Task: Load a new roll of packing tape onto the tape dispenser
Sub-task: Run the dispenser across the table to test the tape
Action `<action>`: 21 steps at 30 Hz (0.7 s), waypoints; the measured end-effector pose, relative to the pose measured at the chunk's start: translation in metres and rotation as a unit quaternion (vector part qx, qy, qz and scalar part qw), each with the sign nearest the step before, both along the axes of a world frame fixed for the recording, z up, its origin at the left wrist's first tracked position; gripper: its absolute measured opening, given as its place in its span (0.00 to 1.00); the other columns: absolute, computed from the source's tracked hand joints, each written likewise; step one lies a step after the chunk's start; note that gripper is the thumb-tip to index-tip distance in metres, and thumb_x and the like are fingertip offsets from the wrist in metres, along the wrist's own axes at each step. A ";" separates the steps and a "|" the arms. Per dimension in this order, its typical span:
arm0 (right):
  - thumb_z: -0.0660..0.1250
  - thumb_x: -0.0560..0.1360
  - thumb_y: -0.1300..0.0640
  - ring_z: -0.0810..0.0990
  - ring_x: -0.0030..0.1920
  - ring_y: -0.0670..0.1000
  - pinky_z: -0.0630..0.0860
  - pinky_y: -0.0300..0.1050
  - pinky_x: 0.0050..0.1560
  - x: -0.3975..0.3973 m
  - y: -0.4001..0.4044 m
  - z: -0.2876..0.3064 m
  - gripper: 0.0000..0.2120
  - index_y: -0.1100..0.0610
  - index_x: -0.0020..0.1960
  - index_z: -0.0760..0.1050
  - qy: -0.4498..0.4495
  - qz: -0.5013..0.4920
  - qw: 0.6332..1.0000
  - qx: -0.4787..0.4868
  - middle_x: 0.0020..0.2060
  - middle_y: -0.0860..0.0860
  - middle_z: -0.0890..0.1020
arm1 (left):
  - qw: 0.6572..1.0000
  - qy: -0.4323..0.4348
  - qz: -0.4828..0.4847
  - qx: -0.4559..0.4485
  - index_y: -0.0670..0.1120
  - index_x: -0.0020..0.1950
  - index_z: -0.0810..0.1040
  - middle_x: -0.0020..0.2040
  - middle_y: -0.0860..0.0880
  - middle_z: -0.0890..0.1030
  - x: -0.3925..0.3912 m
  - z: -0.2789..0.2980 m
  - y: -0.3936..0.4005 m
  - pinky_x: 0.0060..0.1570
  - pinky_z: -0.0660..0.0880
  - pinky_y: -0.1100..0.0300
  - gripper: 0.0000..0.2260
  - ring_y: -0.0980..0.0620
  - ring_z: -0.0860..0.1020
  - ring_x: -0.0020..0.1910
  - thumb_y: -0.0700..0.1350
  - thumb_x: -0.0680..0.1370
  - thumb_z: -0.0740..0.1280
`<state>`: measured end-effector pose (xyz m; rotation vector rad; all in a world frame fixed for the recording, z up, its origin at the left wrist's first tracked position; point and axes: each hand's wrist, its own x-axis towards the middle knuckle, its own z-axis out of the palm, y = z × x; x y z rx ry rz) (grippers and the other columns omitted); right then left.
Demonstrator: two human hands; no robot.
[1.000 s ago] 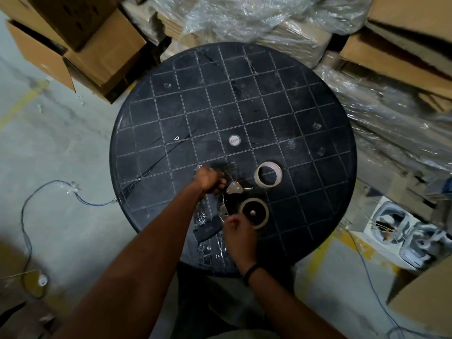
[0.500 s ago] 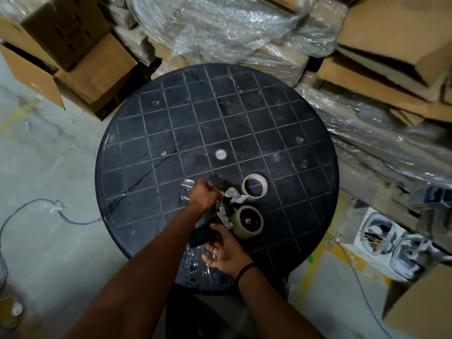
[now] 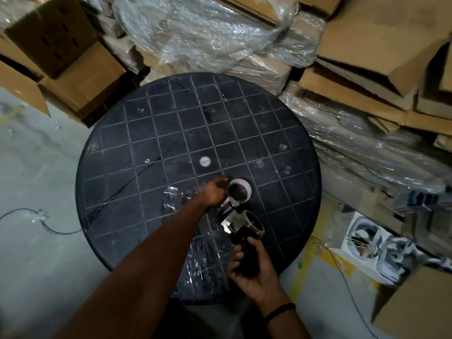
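Your right hand (image 3: pixel 254 267) now grips the tape dispenser (image 3: pixel 241 228) by its handle, lifted off the round table (image 3: pixel 171 133), roll mounted; loading looks nearly done. Your left hand (image 3: pixel 214 193) has moved toward the empty core (image 3: pixel 241 190); blur hides its grip and the tape end.

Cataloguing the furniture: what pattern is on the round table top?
Black table with a pale square grid, head view.

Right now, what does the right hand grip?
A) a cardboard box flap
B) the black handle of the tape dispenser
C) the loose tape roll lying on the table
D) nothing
B: the right hand wraps the black handle of the tape dispenser; the loose tape roll lies flat on the table beyond it.
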<state>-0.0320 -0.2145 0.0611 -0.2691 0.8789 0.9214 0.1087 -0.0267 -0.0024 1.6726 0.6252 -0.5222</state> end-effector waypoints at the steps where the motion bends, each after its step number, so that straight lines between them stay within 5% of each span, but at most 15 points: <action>1: 0.79 0.70 0.55 0.79 0.30 0.48 0.73 0.42 0.30 0.004 -0.008 0.002 0.19 0.62 0.52 0.75 -0.005 -0.007 1.000 -0.007 0.36 0.52 0.79 | 1.000 0.005 -0.005 -0.014 0.37 0.70 0.74 0.62 0.35 0.80 0.007 -0.003 -0.009 0.47 0.78 0.61 0.20 0.42 0.81 0.53 0.26 0.79 0.60; 2: 0.78 0.71 0.51 0.79 0.29 0.47 0.73 0.41 0.30 0.008 -0.016 0.004 0.19 0.61 0.53 0.74 -0.014 -0.012 1.000 -0.018 0.35 0.51 0.79 | 0.999 0.017 -0.004 -0.032 0.36 0.69 0.75 0.60 0.35 0.81 0.012 -0.005 -0.016 0.48 0.79 0.57 0.20 0.41 0.83 0.50 0.25 0.79 0.60; 5: 0.81 0.69 0.51 0.80 0.30 0.45 0.74 0.41 0.29 0.026 -0.034 0.018 0.23 0.62 0.56 0.75 -0.039 -0.013 0.998 -0.052 0.36 0.49 0.80 | 0.997 0.030 0.022 -0.069 0.40 0.56 0.79 0.42 0.41 0.83 0.022 -0.014 -0.031 0.31 0.77 0.61 0.15 0.53 0.80 0.29 0.25 0.80 0.58; 7: 0.78 0.72 0.52 0.81 0.29 0.45 0.74 0.40 0.27 0.044 -0.043 0.032 0.20 0.64 0.56 0.77 -0.044 -0.006 0.996 -0.081 0.35 0.49 0.81 | 0.998 0.022 0.037 -0.035 0.44 0.49 0.78 0.44 0.40 0.81 0.023 -0.020 -0.028 0.34 0.78 0.58 0.13 0.49 0.79 0.33 0.28 0.80 0.59; 11: 0.70 0.76 0.55 0.81 0.28 0.46 0.71 0.38 0.26 0.075 -0.038 0.048 0.09 0.60 0.49 0.78 -0.063 -0.028 0.996 -0.061 0.34 0.50 0.82 | 0.995 0.036 0.067 0.062 0.40 0.50 0.81 0.48 0.41 0.82 -0.007 -0.042 0.007 0.53 0.79 0.45 0.07 0.44 0.80 0.45 0.33 0.77 0.65; 13: 0.70 0.75 0.54 0.80 0.29 0.46 0.69 0.39 0.28 0.085 -0.025 0.048 0.08 0.59 0.46 0.78 -0.075 -0.033 0.996 -0.043 0.35 0.49 0.80 | 0.994 0.048 0.099 0.029 0.41 0.43 0.79 0.46 0.36 0.83 -0.033 -0.043 0.016 0.45 0.80 0.47 0.13 0.45 0.83 0.38 0.25 0.76 0.62; 16: 0.69 0.77 0.53 0.79 0.29 0.45 0.69 0.39 0.30 0.100 0.001 0.047 0.10 0.59 0.42 0.79 -0.088 -0.028 0.995 -0.027 0.35 0.47 0.79 | 0.996 0.023 0.085 0.005 0.39 0.36 0.79 0.34 0.43 0.82 -0.068 -0.038 0.019 0.30 0.75 0.58 0.19 0.52 0.80 0.27 0.22 0.77 0.56; 18: 0.70 0.76 0.53 0.79 0.30 0.46 0.72 0.41 0.32 0.111 0.021 0.041 0.08 0.57 0.42 0.79 -0.123 0.012 0.991 -0.055 0.34 0.48 0.79 | 0.998 -0.014 0.034 0.043 0.43 0.39 0.84 0.35 0.52 0.86 -0.085 -0.035 0.024 0.39 0.76 0.57 0.20 0.55 0.83 0.33 0.23 0.76 0.59; 21: 0.70 0.75 0.55 0.81 0.33 0.47 0.77 0.43 0.33 0.124 0.050 0.023 0.06 0.55 0.41 0.77 -0.172 0.097 0.974 -0.111 0.33 0.49 0.79 | 0.987 -0.052 -0.104 0.113 0.43 0.60 0.83 0.56 0.52 0.84 -0.099 -0.027 0.032 0.62 0.75 0.59 0.18 0.58 0.81 0.55 0.29 0.75 0.65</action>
